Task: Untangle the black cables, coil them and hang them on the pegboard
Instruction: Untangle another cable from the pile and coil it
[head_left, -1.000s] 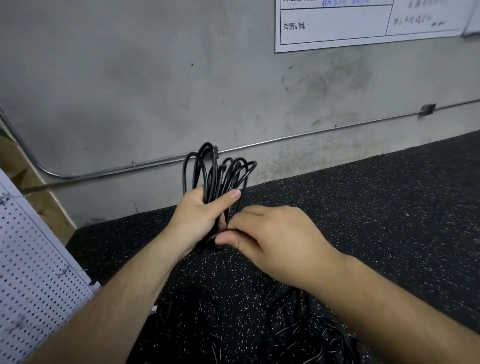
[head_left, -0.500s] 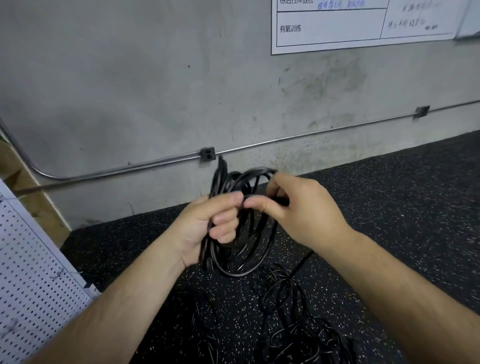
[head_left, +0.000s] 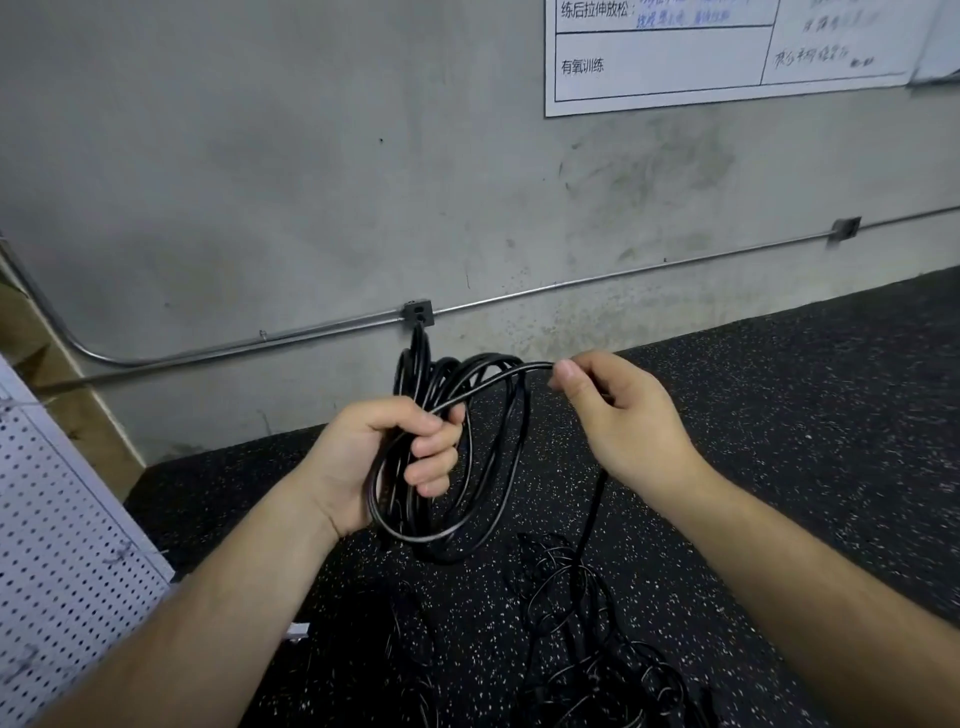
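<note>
Two hands are up in front of the grey wall (head_left: 260, 156), both on the same black cable. Look at the left hand (head_left: 384, 457): fingers curled tight round a bundle of loops, and the coil (head_left: 467, 519) stands upright in that fist, its top poking up across the metal conduit (head_left: 234, 351) and the little junction box (head_left: 418, 312), its bottom hanging below the wrist. Over to the right hand (head_left: 618, 421), which pinches a single strand (head_left: 498, 376) between thumb and forefinger, just right of the coil's top; that strand arcs from the pinch back down into the left fist. From under the right hand a free length (head_left: 592, 514) drops to the speckled black floor (head_left: 779, 415) and runs into a loose tangle of cable (head_left: 587, 649) lying between the forearms — hard to pick out against the dark rubber. Far left, the white pegboard (head_left: 62, 545) stands well apart from the coil, and the left forearm cuts across its lower edge. Near the board's bottom corner sits a small white object (head_left: 298, 631) — too small to tell what it is. High on the wall at right, a printed chart (head_left: 675, 62) with handwriting; behind the pegboard, a wooden surface (head_left: 31, 358) shows.
</note>
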